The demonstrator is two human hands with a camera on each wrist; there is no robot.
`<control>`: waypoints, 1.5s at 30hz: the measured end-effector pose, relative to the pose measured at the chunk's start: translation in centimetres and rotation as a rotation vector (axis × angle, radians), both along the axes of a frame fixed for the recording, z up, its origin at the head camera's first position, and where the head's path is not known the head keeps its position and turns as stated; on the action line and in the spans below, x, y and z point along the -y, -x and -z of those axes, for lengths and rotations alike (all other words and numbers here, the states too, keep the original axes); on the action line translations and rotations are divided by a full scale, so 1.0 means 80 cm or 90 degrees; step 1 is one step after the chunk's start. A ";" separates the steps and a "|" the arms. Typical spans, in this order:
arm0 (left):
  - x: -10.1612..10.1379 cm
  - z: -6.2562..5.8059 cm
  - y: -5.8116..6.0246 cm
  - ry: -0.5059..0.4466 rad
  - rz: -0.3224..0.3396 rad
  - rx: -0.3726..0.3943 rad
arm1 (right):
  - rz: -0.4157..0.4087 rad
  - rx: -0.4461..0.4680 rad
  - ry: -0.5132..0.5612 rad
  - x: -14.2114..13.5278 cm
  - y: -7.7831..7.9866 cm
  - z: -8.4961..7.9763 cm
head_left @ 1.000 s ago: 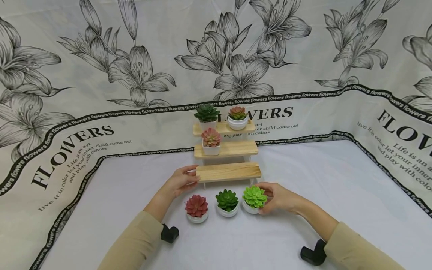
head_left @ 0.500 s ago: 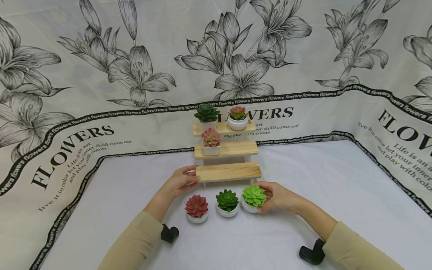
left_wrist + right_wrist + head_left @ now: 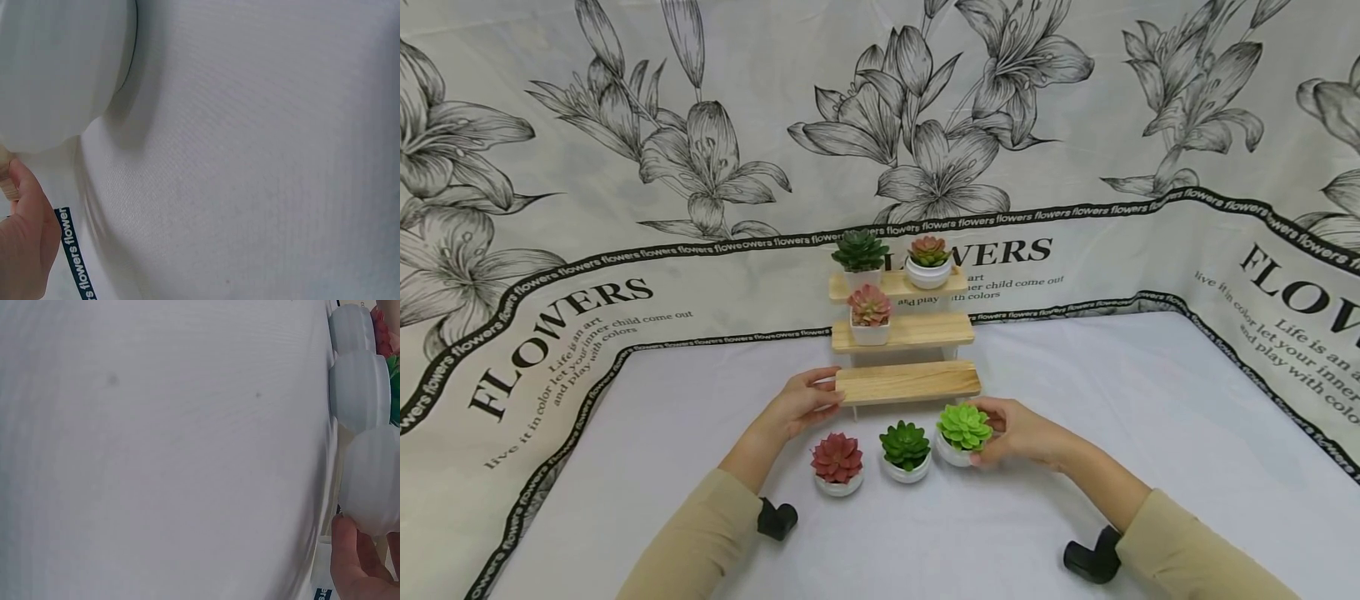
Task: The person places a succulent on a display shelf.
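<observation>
My left hand (image 3: 805, 403) holds the left end of the lowest wooden plank (image 3: 910, 382) of a three-step display stand. In the left wrist view its fingers (image 3: 28, 190) meet the plank's pale end (image 3: 9, 184). My right hand (image 3: 1018, 433) grips the white pot of a bright green artificial succulent (image 3: 964, 427) from its right side, close in front of the stand. The right wrist view shows a thumb or finger (image 3: 345, 544) against that pot (image 3: 374, 478). To its left on the cloth stand a dark green succulent (image 3: 906, 445) and a red succulent (image 3: 837, 458), both in white pots.
The top plank (image 3: 895, 285) bears a dark green potted succulent (image 3: 860, 252) and an orange-green one (image 3: 928, 252). A pink succulent (image 3: 870, 307) stands at the left on the middle plank (image 3: 932, 331). Behind hangs a flower-printed cloth (image 3: 737, 167); white cloth (image 3: 925, 542) covers the table.
My right hand has moved the bright green succulent slightly left and toward the stand. The left hand has stayed at the lowest plank; the other pots have not moved.
</observation>
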State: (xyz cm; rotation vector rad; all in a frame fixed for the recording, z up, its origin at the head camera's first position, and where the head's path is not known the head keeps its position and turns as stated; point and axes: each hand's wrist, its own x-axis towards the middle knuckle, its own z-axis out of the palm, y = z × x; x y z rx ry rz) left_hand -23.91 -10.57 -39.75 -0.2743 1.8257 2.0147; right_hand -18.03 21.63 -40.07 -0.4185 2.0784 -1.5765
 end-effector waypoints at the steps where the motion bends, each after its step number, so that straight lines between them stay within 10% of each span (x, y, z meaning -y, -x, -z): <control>1: 0.000 0.000 0.000 0.000 0.000 0.000 | 0.001 -0.002 0.000 0.000 0.000 -0.002; 45: 0.001 0.002 0.001 -0.003 0.008 -0.004 | 0.083 -0.067 -0.039 0.005 0.041 -0.076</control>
